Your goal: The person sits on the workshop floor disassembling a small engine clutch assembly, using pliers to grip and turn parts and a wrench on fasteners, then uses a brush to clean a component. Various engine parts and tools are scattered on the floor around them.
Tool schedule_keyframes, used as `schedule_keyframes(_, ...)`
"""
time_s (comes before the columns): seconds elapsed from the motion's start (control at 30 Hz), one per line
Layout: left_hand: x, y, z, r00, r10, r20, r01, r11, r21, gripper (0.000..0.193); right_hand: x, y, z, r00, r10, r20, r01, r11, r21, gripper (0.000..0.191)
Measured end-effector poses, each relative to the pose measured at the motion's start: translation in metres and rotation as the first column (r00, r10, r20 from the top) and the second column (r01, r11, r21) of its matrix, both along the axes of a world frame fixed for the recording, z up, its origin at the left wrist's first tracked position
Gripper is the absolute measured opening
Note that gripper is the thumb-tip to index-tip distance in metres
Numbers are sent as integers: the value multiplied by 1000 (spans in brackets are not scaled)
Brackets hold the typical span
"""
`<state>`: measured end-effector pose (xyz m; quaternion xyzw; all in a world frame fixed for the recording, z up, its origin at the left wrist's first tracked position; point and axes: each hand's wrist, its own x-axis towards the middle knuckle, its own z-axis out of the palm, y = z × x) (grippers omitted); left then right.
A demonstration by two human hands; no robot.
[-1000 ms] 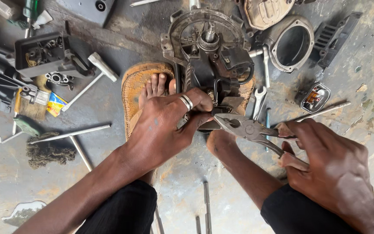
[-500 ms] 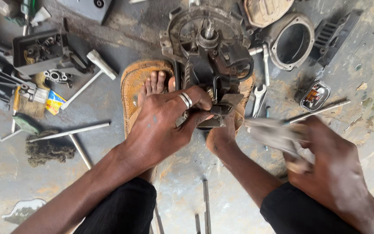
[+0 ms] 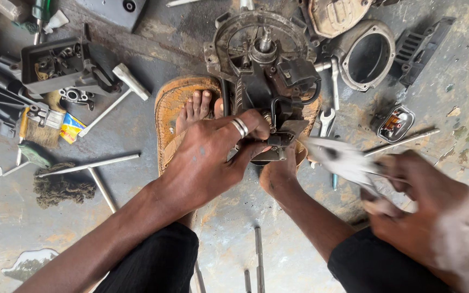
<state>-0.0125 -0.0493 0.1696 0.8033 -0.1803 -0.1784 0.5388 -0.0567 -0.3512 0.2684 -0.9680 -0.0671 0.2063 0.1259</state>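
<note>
A small greasy engine (image 3: 267, 59) stands on the concrete floor between my two feet, which rest on brown sandals (image 3: 172, 108). My left hand (image 3: 213, 157), with a ring on one finger, grips a small metal part (image 3: 278, 142) at the engine's near side. My right hand (image 3: 424, 211) holds silver pliers (image 3: 343, 160), blurred by motion, their jaws pointing left and just short of that part.
Round engine covers (image 3: 367, 54) and a black grille (image 3: 422, 46) lie at the upper right. A spanner (image 3: 327, 120) and a rod (image 3: 403, 142) lie right of the engine. A black housing (image 3: 61, 65), a T-wrench (image 3: 118, 92), a brush (image 3: 42, 122) and rods (image 3: 90, 164) lie left.
My right hand has drawn the pliers a little right and down, away from the engine, and it is now blurred. My left hand has kept its grip.
</note>
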Motion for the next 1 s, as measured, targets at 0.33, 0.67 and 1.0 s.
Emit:
schedule_keyframes(0.33,3,-1,2,1000,20,-11,-20,997,-68,24,-12,-8,-12,984,92,-154,-103,993,-62,47)
schedule_keyframes(0.67,7,-2,2,999,-20,-41,18,999,-49,22,-2,-2,-12,951,70,-300,-121,981,-154,44)
schedule_keyframes(1.0,9,-2,17,998,5,-64,-11,996,-92,19,-8,-13,-3,991,-120,-64,122,992,32,46)
